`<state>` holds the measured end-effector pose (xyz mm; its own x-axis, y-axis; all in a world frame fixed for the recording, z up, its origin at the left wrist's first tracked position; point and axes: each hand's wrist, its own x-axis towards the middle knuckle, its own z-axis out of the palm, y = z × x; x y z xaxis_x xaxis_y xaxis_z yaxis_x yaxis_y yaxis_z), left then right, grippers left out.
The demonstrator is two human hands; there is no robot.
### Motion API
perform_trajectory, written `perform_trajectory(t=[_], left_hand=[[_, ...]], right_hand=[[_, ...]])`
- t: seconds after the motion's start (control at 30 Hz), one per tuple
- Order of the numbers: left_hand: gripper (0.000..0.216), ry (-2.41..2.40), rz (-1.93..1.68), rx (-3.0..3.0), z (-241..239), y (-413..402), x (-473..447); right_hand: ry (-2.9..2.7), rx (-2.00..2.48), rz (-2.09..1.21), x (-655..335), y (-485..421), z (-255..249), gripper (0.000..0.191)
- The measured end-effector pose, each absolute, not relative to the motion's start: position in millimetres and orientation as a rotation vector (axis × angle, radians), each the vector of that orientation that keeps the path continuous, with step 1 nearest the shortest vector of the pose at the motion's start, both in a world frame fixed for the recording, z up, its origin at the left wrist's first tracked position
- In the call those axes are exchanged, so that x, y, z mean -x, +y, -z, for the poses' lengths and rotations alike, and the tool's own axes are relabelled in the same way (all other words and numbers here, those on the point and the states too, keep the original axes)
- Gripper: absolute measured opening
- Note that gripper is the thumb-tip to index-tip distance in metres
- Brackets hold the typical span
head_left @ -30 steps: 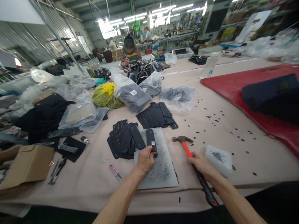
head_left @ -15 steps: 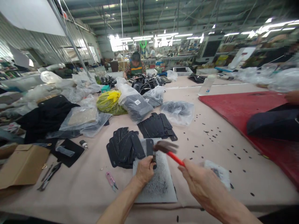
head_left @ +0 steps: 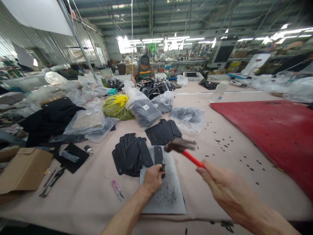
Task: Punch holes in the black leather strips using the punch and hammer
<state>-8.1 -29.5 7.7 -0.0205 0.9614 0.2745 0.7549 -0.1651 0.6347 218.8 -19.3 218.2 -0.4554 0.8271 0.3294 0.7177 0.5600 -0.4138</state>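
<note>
My left hand (head_left: 153,179) is closed around a small dark metal punch (head_left: 163,167), its lower end partly hidden by the fingers. Under it lies a narrow black strip (head_left: 158,155) on a pale, scuffed board (head_left: 168,199). My right hand (head_left: 216,178) grips the red handle of a hammer (head_left: 179,145). The hammer's head, blurred by motion, hangs above and to the right of the punch, apart from it. Beside the board is a fanned pile of black pieces (head_left: 130,155), and behind it another overlapping row of black pieces (head_left: 163,132).
Pink thread snips (head_left: 117,189) lie left of the board. Small black offcuts (head_left: 223,143) are scattered on the right. Plastic-wrapped bundles (head_left: 144,111) and a yellow bag (head_left: 117,107) stand farther back. A red board (head_left: 264,127) covers the right side. A person (head_left: 144,70) sits across the table.
My right hand has moved the hammer rightward and slightly up, away from the punch. My left hand stays on the punch. A dark item and another person's hand have left the red board.
</note>
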Motion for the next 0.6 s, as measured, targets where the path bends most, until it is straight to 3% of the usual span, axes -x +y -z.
perform_trajectory(t=[0.13, 0.27, 0.5, 0.6], left_hand=[[0.010, 1.794, -0.976, -1.944, -9.6, -29.1, 8.1], [0.012, 1.766, -0.986, -1.967, -11.2, -28.6, 7.6], [0.011, 1.767, -1.030, -1.965, -8.6, -29.1, 8.1], [0.010, 1.760, -1.022, -1.954, -5.4, -28.8, 9.8]], right_hand=[[-1.892, 1.256, -0.333, -212.3, -23.9, -219.8, 0.031], [-2.374, 1.421, -0.485, -228.1, -19.3, -185.3, 0.033], [-2.083, 1.947, -1.166, -272.8, 0.0, -105.2, 0.039], [-2.200, 2.080, -0.766, -265.3, 0.5, -65.5, 0.031]])
